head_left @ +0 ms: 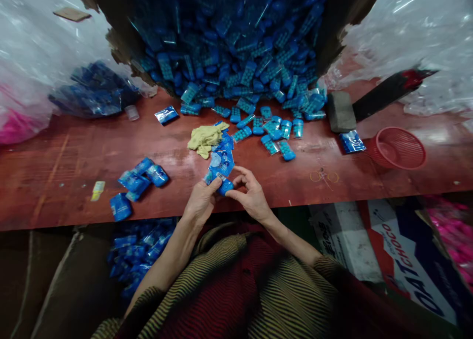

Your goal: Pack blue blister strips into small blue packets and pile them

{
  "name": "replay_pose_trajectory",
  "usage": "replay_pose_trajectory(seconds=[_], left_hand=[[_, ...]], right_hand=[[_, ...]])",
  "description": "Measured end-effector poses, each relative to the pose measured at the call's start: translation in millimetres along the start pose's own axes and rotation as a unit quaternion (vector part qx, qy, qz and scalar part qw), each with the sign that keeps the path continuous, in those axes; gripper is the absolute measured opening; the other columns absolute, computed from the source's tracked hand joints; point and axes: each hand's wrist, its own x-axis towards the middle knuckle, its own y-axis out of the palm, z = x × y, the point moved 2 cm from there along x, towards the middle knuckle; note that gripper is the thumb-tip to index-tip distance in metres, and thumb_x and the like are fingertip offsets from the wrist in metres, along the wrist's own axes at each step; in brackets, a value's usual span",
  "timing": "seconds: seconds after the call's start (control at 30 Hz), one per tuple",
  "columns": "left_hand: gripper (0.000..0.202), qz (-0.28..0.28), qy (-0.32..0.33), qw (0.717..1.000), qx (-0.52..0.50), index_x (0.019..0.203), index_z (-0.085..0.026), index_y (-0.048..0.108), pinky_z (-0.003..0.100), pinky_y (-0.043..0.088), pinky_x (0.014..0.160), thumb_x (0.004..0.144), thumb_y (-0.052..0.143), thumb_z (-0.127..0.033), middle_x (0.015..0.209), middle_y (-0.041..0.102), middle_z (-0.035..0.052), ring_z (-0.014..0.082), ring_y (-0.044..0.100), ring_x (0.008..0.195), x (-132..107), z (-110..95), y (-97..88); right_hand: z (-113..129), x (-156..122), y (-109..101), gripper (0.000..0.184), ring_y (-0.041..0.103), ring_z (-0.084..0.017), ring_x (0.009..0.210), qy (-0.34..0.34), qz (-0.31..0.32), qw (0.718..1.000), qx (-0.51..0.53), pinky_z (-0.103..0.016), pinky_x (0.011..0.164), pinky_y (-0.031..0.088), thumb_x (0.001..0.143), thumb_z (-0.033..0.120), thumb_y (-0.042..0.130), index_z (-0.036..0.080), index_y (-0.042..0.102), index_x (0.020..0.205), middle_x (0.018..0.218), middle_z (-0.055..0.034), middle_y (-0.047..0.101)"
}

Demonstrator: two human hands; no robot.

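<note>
My left hand [201,198] and my right hand [250,193] meet at the near edge of the red-brown table [74,156]. Together they pinch a small blue item [225,186] at the bottom of a bunch of blue printed plastic sleeves [222,156] that lies on the table above my hands. The left fingers close on the sleeves' lower end. My right thumb and fingers curl round the blue item. A crumpled yellow cloth [204,138] lies just beyond the sleeves.
A torn cardboard box [236,38] spills several blue packaged items [273,132] across the table's far side. Filled blue packets [138,181] lie at left. A red mesh basket [399,149], a grey block [340,111] and clear plastic bags [414,33] sit right. A carton of packets [136,250] stands below.
</note>
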Motion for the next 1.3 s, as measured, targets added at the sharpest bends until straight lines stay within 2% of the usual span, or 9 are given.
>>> replay_pose_trajectory(seconds=[0.13, 0.27, 0.37, 0.47, 0.67, 0.87, 1.03, 1.17, 1.3], left_hand=[[0.031, 0.037, -0.008, 0.999, -0.004, 0.079, -0.011, 0.064, 0.021, 0.048, 0.061, 0.057, 0.081, -0.025, 0.074, 0.067, 0.0027, 0.0103, 0.059, 0.063, 1, -2, -1.4], [0.036, 0.094, -0.053, 0.994, -0.016, 0.085, -0.013, 0.064, 0.021, 0.049, 0.058, 0.056, 0.081, -0.026, 0.074, 0.068, 0.0046, 0.0128, 0.062, 0.065, 4, 1, -4.6], [0.036, 0.129, -0.084, 0.988, -0.031, 0.090, -0.015, 0.064, 0.021, 0.050, 0.058, 0.060, 0.080, -0.025, 0.073, 0.069, 0.0047, 0.0146, 0.064, 0.067, 5, 5, -6.0], [0.034, 0.137, -0.090, 0.985, -0.057, 0.092, -0.015, 0.063, 0.021, 0.051, 0.060, 0.062, 0.078, -0.023, 0.076, 0.069, 0.0052, 0.0144, 0.065, 0.068, 7, 8, -5.9], [0.030, 0.116, -0.092, 0.988, -0.050, 0.097, -0.017, 0.064, 0.019, 0.050, 0.053, 0.069, 0.072, -0.026, 0.078, 0.069, 0.0054, 0.0133, 0.064, 0.065, 5, 11, -2.0], [0.037, 0.120, -0.088, 0.987, -0.053, 0.100, -0.018, 0.066, 0.020, 0.049, 0.055, 0.066, 0.075, -0.030, 0.085, 0.068, 0.0054, 0.0129, 0.063, 0.067, -2, 12, 5.8], [0.041, 0.079, -0.083, 0.993, -0.032, 0.102, -0.016, 0.067, 0.023, 0.048, 0.055, 0.066, 0.075, -0.034, 0.079, 0.068, 0.0053, 0.0127, 0.060, 0.062, -9, 16, 9.8], [0.041, 0.055, -0.043, 0.997, -0.023, 0.102, -0.017, 0.066, 0.025, 0.051, 0.062, 0.066, 0.076, -0.033, 0.082, 0.068, 0.0041, 0.0134, 0.062, 0.067, -11, 14, 13.6], [0.032, 0.084, -0.049, 0.995, -0.021, 0.099, -0.015, 0.067, 0.027, 0.053, 0.067, 0.071, 0.071, -0.030, 0.083, 0.069, 0.0059, 0.0146, 0.064, 0.071, -11, 9, 13.5]], right_hand=[[1, 0, -3, 0.061, 0.052, -0.013, 0.077, -0.031, 0.010, 0.999, -0.019, -0.033, 0.085, 0.045, 0.069, 0.026, 0.073, 0.027, 0.048, 0.125, 0.077, 0.0045, 0.050], [1, 2, -7, 0.080, 0.052, -0.018, 0.102, -0.040, 0.050, 0.998, -0.029, -0.040, 0.101, 0.037, 0.064, 0.031, 0.079, 0.030, 0.041, 0.134, 0.103, -0.0012, 0.053], [1, 5, -8, 0.091, 0.050, -0.020, 0.112, -0.017, 0.129, 0.991, 0.034, -0.038, 0.099, 0.041, 0.063, 0.032, 0.080, 0.034, 0.032, 0.140, 0.120, -0.0039, 0.049], [1, 7, -6, 0.093, 0.053, -0.017, 0.107, 0.009, 0.166, 0.981, 0.098, -0.032, 0.093, 0.046, 0.062, 0.029, 0.081, 0.037, 0.031, 0.140, 0.122, -0.0024, 0.048], [1, 11, -4, 0.096, 0.056, -0.013, 0.091, 0.048, 0.172, 0.973, 0.148, -0.025, 0.077, 0.053, 0.058, 0.024, 0.081, 0.038, 0.032, 0.139, 0.112, -0.0005, 0.051], [3, 11, -7, 0.099, 0.057, -0.011, 0.084, 0.067, 0.175, 0.968, 0.168, -0.022, 0.067, 0.053, 0.058, 0.019, 0.079, 0.038, 0.028, 0.141, 0.105, 0.0003, 0.051], [2, 8, -9, 0.096, 0.059, -0.014, 0.086, 0.057, 0.170, 0.971, 0.156, -0.025, 0.071, 0.054, 0.058, 0.022, 0.080, 0.035, 0.032, 0.140, 0.104, -0.0007, 0.056], [-6, 8, -10, 0.095, 0.061, -0.016, 0.089, 0.038, 0.134, 0.977, 0.160, -0.025, 0.071, 0.053, 0.056, 0.028, 0.082, 0.034, 0.035, 0.138, 0.103, -0.0012, 0.061], [-15, 14, -14, 0.092, 0.060, -0.015, 0.086, 0.036, 0.117, 0.980, 0.158, -0.025, 0.067, 0.054, 0.059, 0.034, 0.080, 0.034, 0.034, 0.138, 0.102, -0.0006, 0.061]])
